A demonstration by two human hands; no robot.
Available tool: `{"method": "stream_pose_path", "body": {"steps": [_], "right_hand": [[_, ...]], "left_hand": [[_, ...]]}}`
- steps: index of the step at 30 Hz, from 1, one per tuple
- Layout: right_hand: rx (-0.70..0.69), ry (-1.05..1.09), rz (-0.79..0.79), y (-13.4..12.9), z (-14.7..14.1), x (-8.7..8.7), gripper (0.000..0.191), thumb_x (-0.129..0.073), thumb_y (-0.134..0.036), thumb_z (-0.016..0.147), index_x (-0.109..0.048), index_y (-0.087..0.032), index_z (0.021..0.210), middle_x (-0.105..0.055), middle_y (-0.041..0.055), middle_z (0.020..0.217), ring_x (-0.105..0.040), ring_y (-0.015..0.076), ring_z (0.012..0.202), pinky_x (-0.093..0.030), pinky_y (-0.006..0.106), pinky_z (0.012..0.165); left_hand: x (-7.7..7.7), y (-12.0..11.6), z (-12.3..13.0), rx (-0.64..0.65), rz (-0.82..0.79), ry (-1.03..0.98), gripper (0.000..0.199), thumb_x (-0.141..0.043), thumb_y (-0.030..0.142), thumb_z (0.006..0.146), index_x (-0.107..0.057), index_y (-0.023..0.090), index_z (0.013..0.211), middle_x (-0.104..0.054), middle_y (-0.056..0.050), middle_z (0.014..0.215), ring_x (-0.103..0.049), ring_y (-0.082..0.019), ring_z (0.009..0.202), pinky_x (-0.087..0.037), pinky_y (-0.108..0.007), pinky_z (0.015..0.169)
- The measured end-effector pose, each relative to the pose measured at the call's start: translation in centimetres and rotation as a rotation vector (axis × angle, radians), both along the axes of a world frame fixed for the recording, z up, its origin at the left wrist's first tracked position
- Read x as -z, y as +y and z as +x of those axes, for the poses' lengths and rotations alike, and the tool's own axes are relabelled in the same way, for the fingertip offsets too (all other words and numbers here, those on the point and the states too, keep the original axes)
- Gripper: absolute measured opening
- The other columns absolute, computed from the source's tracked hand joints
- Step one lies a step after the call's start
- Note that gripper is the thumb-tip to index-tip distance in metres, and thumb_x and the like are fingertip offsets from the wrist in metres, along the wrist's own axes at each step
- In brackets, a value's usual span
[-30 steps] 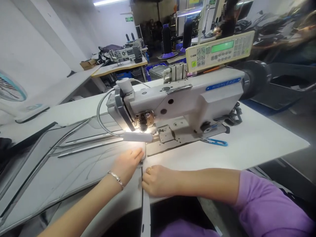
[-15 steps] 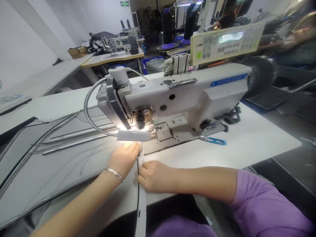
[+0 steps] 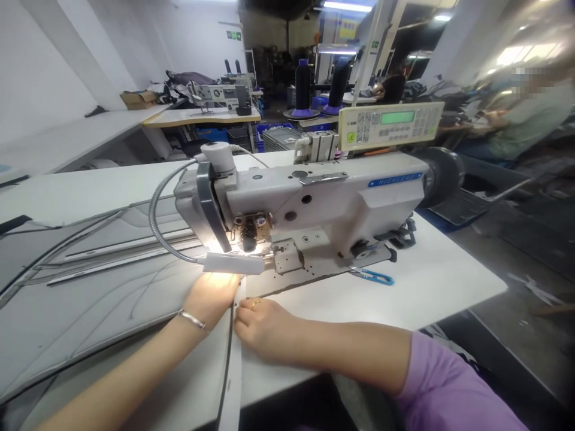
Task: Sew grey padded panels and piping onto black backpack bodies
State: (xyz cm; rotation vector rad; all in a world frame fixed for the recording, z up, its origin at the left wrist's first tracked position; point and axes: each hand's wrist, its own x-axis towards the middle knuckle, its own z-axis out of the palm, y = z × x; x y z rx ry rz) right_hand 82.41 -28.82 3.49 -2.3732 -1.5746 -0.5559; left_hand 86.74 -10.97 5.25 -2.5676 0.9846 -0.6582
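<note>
My left hand [image 3: 212, 297], with a silver bracelet at its wrist, lies on the grey fabric panel [image 3: 171, 284] beneath the lamp head. Its fingers are stretched out, and the lamp partly covers the tips. Close by on the right, my right hand [image 3: 265, 326] pinches the edge of a long white strip [image 3: 232, 383] with a dark border. That strip runs from the needle area of the sewing machine [image 3: 327, 197] down over the table's front edge. The lamp head [image 3: 233, 263] hides the needle and the presser foot.
Blue thread snips [image 3: 377, 276] lie on the white table [image 3: 431, 269] right of the machine. A control panel [image 3: 390, 126] and dark thread cones [image 3: 303, 90] stand behind it. Another person [image 3: 530, 120] sits at the far right. A second sewing machine [image 3: 218, 96] is at the back.
The head view has tilted up, so more of the room shows and the machine sits lower and further left. Both hands appear slightly closer to the lamp, the right still pinching the strip.
</note>
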Motion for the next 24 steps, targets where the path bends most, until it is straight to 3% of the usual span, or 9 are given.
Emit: {"method": "stream_pose_path", "body": {"steps": [5, 7, 10, 11, 13, 16, 20, 24], "right_hand": [[-0.004, 0.157, 0.100, 0.1, 0.7, 0.3, 0.006, -0.050, -0.009, 0.068, -0.052, -0.015, 0.068, -0.051, 0.0059, 0.072, -0.043, 0.0160, 0.071, -0.043, 0.028, 0.073], [0.024, 0.220, 0.154, 0.2, 0.8, 0.3, 0.008, -0.048, -0.008, 0.067, -0.051, -0.016, 0.067, -0.051, 0.0054, 0.071, -0.042, 0.0160, 0.070, -0.042, 0.028, 0.072], [0.081, 0.294, 0.225, 0.3, 0.8, 0.1, 0.010, -0.046, -0.009, 0.073, -0.052, -0.016, 0.071, -0.052, 0.0053, 0.075, -0.043, 0.0161, 0.073, -0.041, 0.028, 0.069], [0.096, 0.310, 0.236, 0.4, 0.7, 0.0, 0.010, -0.045, -0.009, 0.076, -0.052, -0.016, 0.072, -0.052, 0.0052, 0.076, -0.044, 0.0158, 0.073, -0.040, 0.027, 0.068], [0.118, 0.326, 0.245, 0.4, 0.6, -0.1, 0.012, -0.044, -0.010, 0.080, -0.052, -0.016, 0.074, -0.053, 0.0049, 0.077, -0.043, 0.0153, 0.073, -0.038, 0.027, 0.067], [0.127, 0.325, 0.249, 0.4, 0.5, -0.1, 0.013, -0.043, -0.011, 0.083, -0.053, -0.016, 0.075, -0.053, 0.0048, 0.078, -0.043, 0.0152, 0.074, -0.037, 0.027, 0.067], [0.122, 0.346, 0.273, 0.4, 0.6, 0.0, 0.014, -0.044, -0.009, 0.082, -0.056, -0.016, 0.079, -0.055, 0.0049, 0.080, -0.046, 0.0157, 0.077, -0.038, 0.027, 0.068], [0.119, 0.405, 0.299, 0.2, 0.5, -0.3, 0.016, -0.044, -0.008, 0.083, -0.058, -0.016, 0.082, -0.057, 0.0047, 0.082, -0.049, 0.0159, 0.080, -0.041, 0.027, 0.071]], "left_hand": [[0.2, -1.0, 0.4, -0.094, -0.051, 0.072, 0.024, -0.041, 0.006, 0.084, -0.064, 0.013, 0.086, -0.065, -0.010, 0.074, -0.060, -0.022, 0.069, -0.044, -0.034, 0.063], [-0.7, -1.2, 0.2, -0.117, -0.109, 0.167, 0.026, -0.041, 0.008, 0.084, -0.064, 0.012, 0.095, -0.067, -0.012, 0.083, -0.061, -0.024, 0.079, -0.046, -0.035, 0.069], [-3.5, 0.2, 0.1, -0.102, -0.182, 0.321, 0.029, -0.046, 0.015, 0.083, -0.063, 0.019, 0.107, -0.068, -0.008, 0.099, -0.059, -0.023, 0.092, -0.046, -0.035, 0.078], [-4.6, 1.3, 0.2, -0.142, -0.209, 0.359, 0.029, -0.047, 0.019, 0.084, -0.063, 0.022, 0.108, -0.067, -0.006, 0.102, -0.058, -0.022, 0.095, -0.046, -0.035, 0.082], [-6.3, 4.1, 0.7, -0.341, -0.267, 0.402, 0.029, -0.048, 0.029, 0.084, -0.063, 0.021, 0.108, -0.065, -0.008, 0.106, -0.057, -0.023, 0.097, -0.044, -0.037, 0.088], [-7.2, 7.9, 1.8, -0.633, -0.337, 0.445, 0.034, -0.057, 0.039, 0.077, -0.065, 0.013, 0.097, -0.063, -0.015, 0.104, -0.058, -0.028, 0.093, -0.045, -0.040, 0.083], [-6.9, 8.7, 2.5, -0.619, -0.371, 0.485, 0.019, -0.051, 0.025, 0.081, -0.062, 0.015, 0.071, -0.064, -0.013, 0.092, -0.060, -0.023, 0.085, -0.045, -0.034, 0.078], [-7.8, 7.7, -0.2, -0.591, -0.439, 0.502, 0.020, -0.040, 0.019, 0.087, -0.059, 0.015, 0.081, -0.066, -0.007, 0.080, -0.060, -0.017, 0.074, -0.046, -0.029, 0.069]]}}
